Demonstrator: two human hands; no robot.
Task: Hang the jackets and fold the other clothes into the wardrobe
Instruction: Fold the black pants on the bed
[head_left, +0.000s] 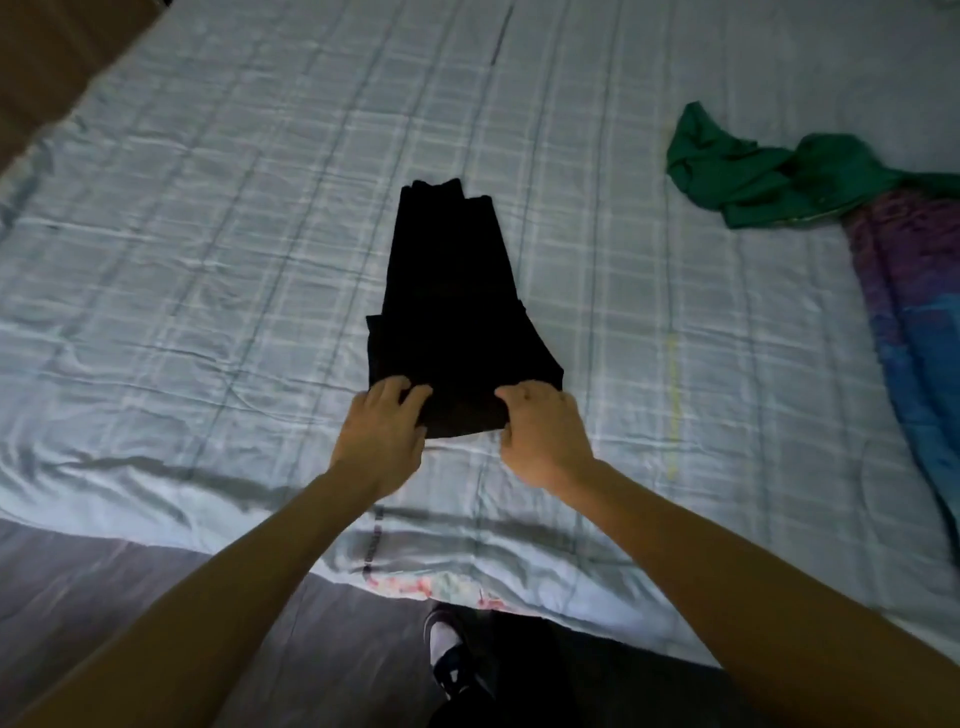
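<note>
Near the front edge of the bed (208, 260), a folded black garment (452, 312) lies flat, its narrow end pointing away. The left hand (382, 431) grips its near left corner with curled fingers, and the right hand (545, 436) pinches the near right corner – both grasp the cloth's nearest hem. To the left and beyond, the cover lies open. Toward the right edge sit a crumpled green garment (769, 182) and a purple-and-blue cloth (914, 322), well apart from the hands.
</note>
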